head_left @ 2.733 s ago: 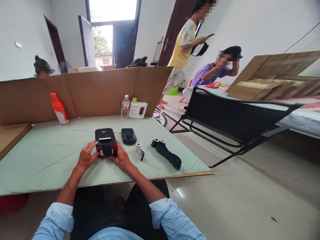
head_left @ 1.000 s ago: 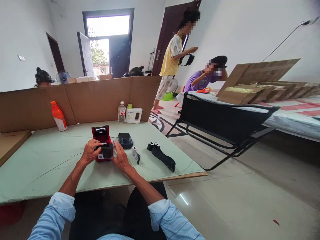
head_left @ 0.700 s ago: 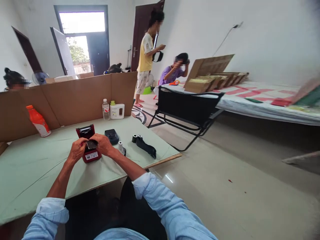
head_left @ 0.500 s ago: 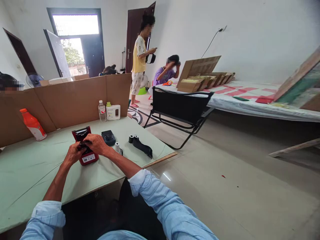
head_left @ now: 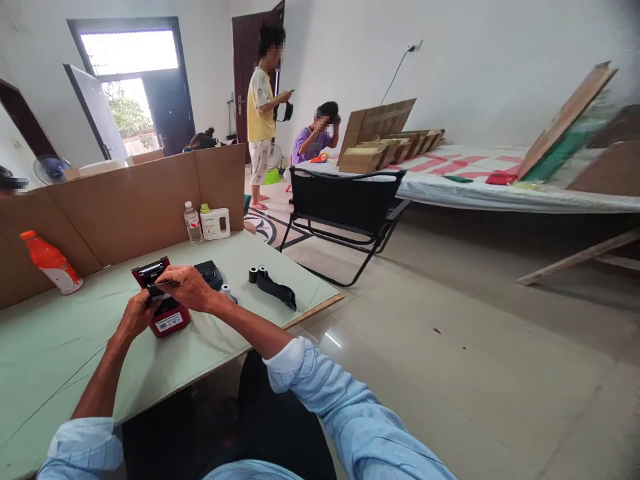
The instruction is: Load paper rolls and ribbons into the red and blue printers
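Note:
A small red and black label printer (head_left: 165, 319) stands on the pale green table (head_left: 45, 347), its lid tipped open toward the back. My left hand (head_left: 133, 313) and my right hand (head_left: 187, 287) are closed over its top, pinching a flat black part (head_left: 156, 291) between them. Right of the printer lie a black device (head_left: 211, 273), a small white paper roll (head_left: 227, 291) and two black rolls with a black strip (head_left: 273, 288).
A cardboard screen (head_left: 125, 210) walls the table's far side, with an orange bottle (head_left: 50, 263), a water bottle (head_left: 193, 224) and a white jug (head_left: 216, 223) before it. A black folding chair (head_left: 345, 207) stands to the right. Other people are behind the screen and by a bed (head_left: 490, 193) stacked with cardboard.
The printer's lid has been opened. Both hands went from its sides up over its top and now pinch a black part. My view has swung to the right.

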Demonstrator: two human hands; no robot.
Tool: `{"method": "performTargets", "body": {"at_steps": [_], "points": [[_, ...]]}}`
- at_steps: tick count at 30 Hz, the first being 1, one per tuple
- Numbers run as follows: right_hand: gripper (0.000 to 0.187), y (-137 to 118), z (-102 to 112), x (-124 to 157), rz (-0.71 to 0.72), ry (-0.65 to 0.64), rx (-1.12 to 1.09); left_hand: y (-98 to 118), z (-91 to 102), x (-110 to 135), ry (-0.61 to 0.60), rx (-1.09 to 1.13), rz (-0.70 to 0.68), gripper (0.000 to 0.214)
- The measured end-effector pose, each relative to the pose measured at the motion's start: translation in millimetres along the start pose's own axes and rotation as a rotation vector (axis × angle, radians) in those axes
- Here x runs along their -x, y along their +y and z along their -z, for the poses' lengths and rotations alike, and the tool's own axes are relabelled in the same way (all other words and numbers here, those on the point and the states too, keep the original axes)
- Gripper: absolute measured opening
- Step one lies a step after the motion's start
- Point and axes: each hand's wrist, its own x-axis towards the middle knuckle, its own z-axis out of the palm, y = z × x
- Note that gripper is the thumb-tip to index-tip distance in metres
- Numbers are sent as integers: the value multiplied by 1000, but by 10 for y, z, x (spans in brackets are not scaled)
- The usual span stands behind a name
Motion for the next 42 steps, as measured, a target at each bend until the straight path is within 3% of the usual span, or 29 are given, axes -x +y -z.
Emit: {"method": "performTargets", "body": {"at_steps": [4, 7, 11, 15, 19, 22, 25, 29, 33, 36, 42], "points": [[14, -31, 99, -18, 0, 32, -67, 29, 45, -93, 27, -78, -12, 28], [15, -57, 226, 23, 8, 80, -127, 162, 102, -137, 127, -118, -78, 28], [13, -13, 532, 247, -1, 143, -252, 485, 176, -190, 221, -138, -221, 27], [13, 122, 1003, 637, -79, 256, -316, 890, 136, -425, 192, -116, -342, 22], [17, 292, 1517, 1084, -214, 403, -195, 1321, -153, -928, 57, -61, -468, 21], [21, 459, 1816, 1424, -303, 529, -77, 1649, -544, -1382, -50, -48, -545, 27], [25, 667, 1982, 1767, -380, 622, 61, 1957, -1005, -1773, -157, -60, -612, 31], [27, 953, 1996, 2174, -489, 680, 161, 2253, -1566, -2096, -324, -143, -651, 36], [24, 1180, 1877, 2444, -513, 658, 228, 2371, -1927, -2222, -485, -265, -648, 40], [20, 1258, 1775, 2553, -513, 573, 271, 2363, -2036, -2248, -609, -317, -656, 40], [17, 1141, 1630, 2585, -549, 405, 307, 2259, -2032, -2281, -793, -308, -666, 31]]}}
